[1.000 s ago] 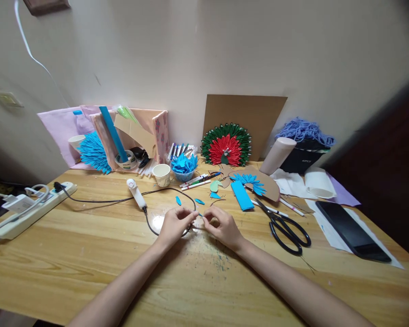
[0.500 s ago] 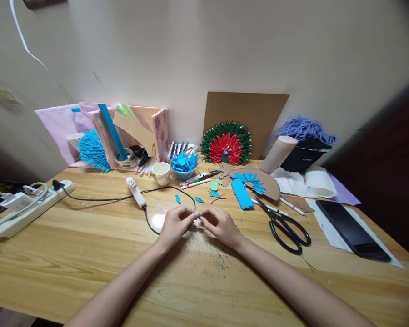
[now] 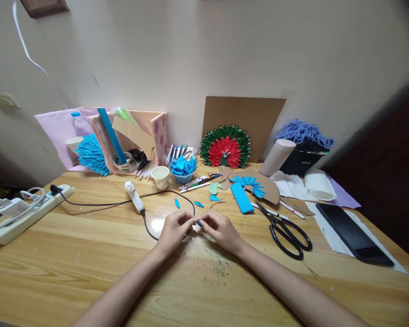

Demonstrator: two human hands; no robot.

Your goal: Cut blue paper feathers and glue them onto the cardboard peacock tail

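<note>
Wooden bench (image 3: 71, 254) carries both hands, the left hand (image 3: 173, 231) and right hand (image 3: 221, 230) now drawn closer, fingertips pinching one small blue paper piece (image 3: 199, 223) between them, beside the black cord (image 3: 150, 229).

Tiny blue paper piece (image 3: 199, 223), black scissors (image 3: 288, 230), red-and-green paper peacock fan (image 3: 225, 147) — blue folded strip (image 3: 241, 198), purple yarn (image 3: 303, 131), black phone (image 3: 353, 233)
</note>
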